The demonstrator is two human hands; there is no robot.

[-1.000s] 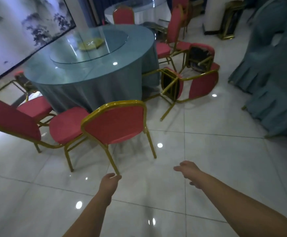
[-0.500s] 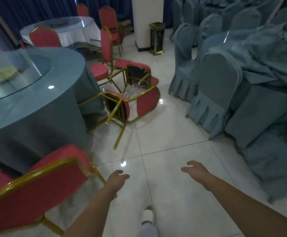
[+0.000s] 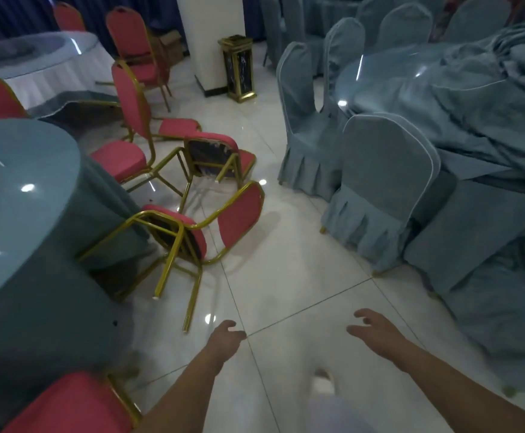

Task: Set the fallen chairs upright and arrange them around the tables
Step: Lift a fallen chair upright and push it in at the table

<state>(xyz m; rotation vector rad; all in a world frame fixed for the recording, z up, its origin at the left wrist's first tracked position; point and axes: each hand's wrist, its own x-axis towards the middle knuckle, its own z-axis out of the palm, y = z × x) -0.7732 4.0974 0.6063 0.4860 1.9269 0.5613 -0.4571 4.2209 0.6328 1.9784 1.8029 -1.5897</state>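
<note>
Fallen chairs [image 3: 192,235] at frame centre are looking rigid and fairly light, so we are reaching, left hand [image 3: 223,337] and right hand [image 3: 373,334] empty with fingers loosely spread, probably for the gold backrest frame.

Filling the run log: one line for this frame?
left hand empty | right hand empty | nearest fallen chair untouched | second fallen chair behind

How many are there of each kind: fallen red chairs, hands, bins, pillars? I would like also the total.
Fallen red chairs: 2
Hands: 2, left and right, both open and holding nothing
Bins: 1
Pillars: 1
Total: 6
</note>
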